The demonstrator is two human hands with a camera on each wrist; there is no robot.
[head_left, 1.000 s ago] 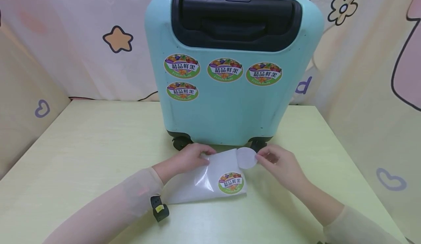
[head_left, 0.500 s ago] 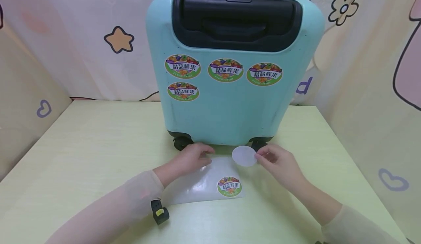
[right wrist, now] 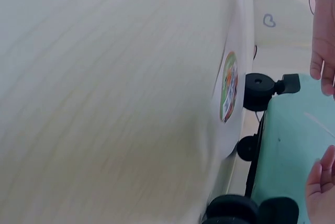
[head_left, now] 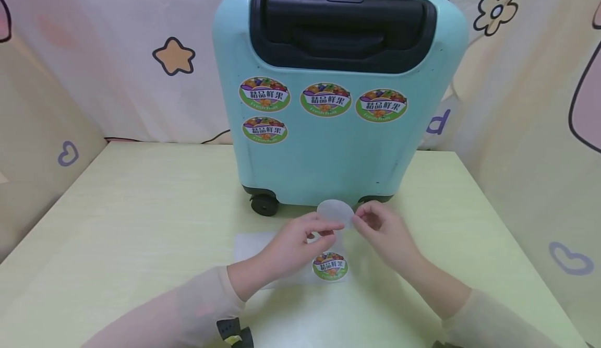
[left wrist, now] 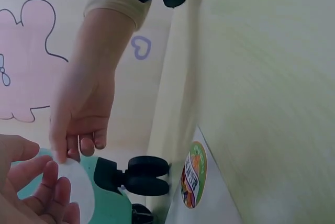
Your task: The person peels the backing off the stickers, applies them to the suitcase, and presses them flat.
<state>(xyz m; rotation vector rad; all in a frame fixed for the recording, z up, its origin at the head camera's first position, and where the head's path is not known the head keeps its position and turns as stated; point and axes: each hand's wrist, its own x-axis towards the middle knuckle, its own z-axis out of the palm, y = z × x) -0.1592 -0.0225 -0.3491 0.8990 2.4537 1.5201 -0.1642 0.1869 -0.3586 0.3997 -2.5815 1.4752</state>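
Note:
An oval sticker point(head_left: 334, 210), its plain white back toward me, is raised over the table in front of the suitcase. My right hand point(head_left: 386, 236) pinches it at its right edge between thumb and fingertips. Just below its left side is my left hand point(head_left: 297, 244), index finger and thumb apart; its fingers overlap the sticker point(left wrist: 79, 187) in the left wrist view. Under the left hand lies a white sticker sheet point(head_left: 246, 244) bearing one oval fruit sticker point(head_left: 330, 266). Several matching fruit stickers point(head_left: 326, 99) are on the front of the light blue suitcase point(head_left: 328, 160).
The suitcase stands upright on black wheels point(head_left: 264, 205) at the back of the pale table point(head_left: 155, 202). Patterned cloth point(head_left: 117, 76) hangs behind and at both sides. A black wrist strap point(head_left: 230, 330) is on the left sleeve.
My left hand has lifted off the sheet and moved right and nearer to the sticker. The sheet now lies flat. My right hand has taken the sticker off it and shifted slightly left.

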